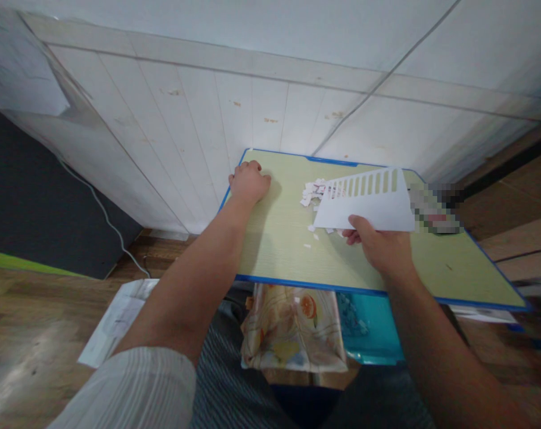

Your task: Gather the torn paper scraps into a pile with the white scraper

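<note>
My right hand [378,244] pinches the lower edge of a white sheet [364,211], thumb on top and fingers beneath. Rows of slots are cut through the sheet, and small dark and reddish marks show at its left part. Small torn-looking paper pieces [313,192] lie beside and partly under the sheet's left end. My left hand [250,182] rests at the left edge of the pale green folding table [288,250], fingers curled and thumb to the right. Whatever may be inside those fingers is hidden.
A white panelled wall [208,119] stands behind the table, with a cable [382,83] running down it. A blurred-out object [435,208] lies on the table's right. Below the front edge are a fruit-patterned cloth [297,328] and a turquoise container [373,333]. Papers [114,322] lie lower left.
</note>
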`<move>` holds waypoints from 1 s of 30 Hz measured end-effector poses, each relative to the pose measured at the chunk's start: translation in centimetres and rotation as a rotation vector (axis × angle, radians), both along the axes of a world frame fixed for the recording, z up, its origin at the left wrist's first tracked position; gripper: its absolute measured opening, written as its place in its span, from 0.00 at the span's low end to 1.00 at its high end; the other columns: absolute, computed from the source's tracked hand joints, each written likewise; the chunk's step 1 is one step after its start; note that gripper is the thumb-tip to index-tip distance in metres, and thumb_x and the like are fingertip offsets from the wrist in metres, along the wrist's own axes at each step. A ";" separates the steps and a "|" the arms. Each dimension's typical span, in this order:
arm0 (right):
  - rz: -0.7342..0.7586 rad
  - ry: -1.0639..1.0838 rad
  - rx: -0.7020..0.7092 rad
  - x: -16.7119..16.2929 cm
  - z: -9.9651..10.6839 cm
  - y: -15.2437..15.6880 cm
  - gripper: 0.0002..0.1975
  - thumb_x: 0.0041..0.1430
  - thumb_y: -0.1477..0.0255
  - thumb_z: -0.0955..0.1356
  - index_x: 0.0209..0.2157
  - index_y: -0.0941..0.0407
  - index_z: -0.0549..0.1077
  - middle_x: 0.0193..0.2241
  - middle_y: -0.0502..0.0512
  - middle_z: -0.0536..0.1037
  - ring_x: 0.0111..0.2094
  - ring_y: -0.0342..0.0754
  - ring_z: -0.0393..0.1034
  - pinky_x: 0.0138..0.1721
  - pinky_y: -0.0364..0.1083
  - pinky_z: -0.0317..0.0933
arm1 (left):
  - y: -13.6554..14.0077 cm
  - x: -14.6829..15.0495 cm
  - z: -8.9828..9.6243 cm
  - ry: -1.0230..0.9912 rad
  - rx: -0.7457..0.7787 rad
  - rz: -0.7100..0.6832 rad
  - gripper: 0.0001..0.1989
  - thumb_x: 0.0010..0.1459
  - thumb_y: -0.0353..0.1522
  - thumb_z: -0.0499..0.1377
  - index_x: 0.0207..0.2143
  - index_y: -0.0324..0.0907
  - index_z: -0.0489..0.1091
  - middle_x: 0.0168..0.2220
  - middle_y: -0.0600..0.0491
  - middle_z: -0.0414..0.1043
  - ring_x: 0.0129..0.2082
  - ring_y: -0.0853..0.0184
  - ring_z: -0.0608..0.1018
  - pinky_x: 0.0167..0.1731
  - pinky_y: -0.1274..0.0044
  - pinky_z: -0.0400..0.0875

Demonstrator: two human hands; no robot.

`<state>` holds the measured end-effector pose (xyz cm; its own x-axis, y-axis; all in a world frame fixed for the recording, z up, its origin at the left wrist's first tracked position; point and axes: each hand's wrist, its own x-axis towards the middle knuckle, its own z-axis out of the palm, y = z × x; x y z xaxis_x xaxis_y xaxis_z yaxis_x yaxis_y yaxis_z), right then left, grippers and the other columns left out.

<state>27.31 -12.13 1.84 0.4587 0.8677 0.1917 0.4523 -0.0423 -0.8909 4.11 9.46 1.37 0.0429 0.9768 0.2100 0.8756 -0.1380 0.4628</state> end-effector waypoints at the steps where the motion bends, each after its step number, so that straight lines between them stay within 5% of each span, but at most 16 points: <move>1: -0.002 -0.037 -0.006 0.0 0.0 -0.6 0.15 0.58 0.59 0.73 0.21 0.51 0.78 0.21 0.54 0.82 0.23 0.51 0.77 0.35 0.50 0.76 | 0.0 0.0 0.0 0.000 -0.001 -0.001 0.21 0.69 0.36 0.59 0.62 0.46 0.76 0.68 0.38 0.75 0.71 0.45 0.73 0.71 0.53 0.68; 6: -0.050 -0.141 0.021 0.0 0.1 -3.3 0.18 0.59 0.56 0.71 0.19 0.48 0.77 0.22 0.53 0.84 0.29 0.55 0.82 0.47 0.54 0.78 | -0.1 0.0 0.1 0.002 0.008 -0.004 0.21 0.68 0.36 0.59 0.62 0.45 0.77 0.68 0.38 0.75 0.71 0.45 0.73 0.71 0.53 0.68; 12: -0.089 -0.125 0.032 0.1 0.6 -4.6 0.17 0.58 0.58 0.72 0.18 0.47 0.77 0.21 0.53 0.83 0.28 0.56 0.82 0.43 0.54 0.78 | -0.2 0.1 0.4 0.013 -0.010 -0.004 0.22 0.68 0.36 0.59 0.62 0.46 0.76 0.69 0.38 0.74 0.71 0.45 0.73 0.71 0.53 0.68; 21: 0.063 0.035 0.016 -0.8 0.0 -3.8 0.16 0.59 0.59 0.75 0.21 0.51 0.79 0.22 0.56 0.84 0.25 0.54 0.79 0.39 0.53 0.79 | -0.2 0.0 0.3 0.028 -0.010 -0.001 0.22 0.69 0.37 0.59 0.62 0.46 0.76 0.70 0.38 0.74 0.72 0.46 0.72 0.71 0.54 0.67; 30: -0.003 -0.083 0.073 -0.2 -1.4 -4.4 0.18 0.65 0.59 0.74 0.21 0.49 0.78 0.23 0.54 0.83 0.30 0.56 0.82 0.46 0.55 0.79 | -0.3 0.0 0.3 0.015 -0.008 -0.002 0.21 0.69 0.36 0.59 0.62 0.48 0.76 0.69 0.40 0.75 0.72 0.46 0.72 0.71 0.54 0.67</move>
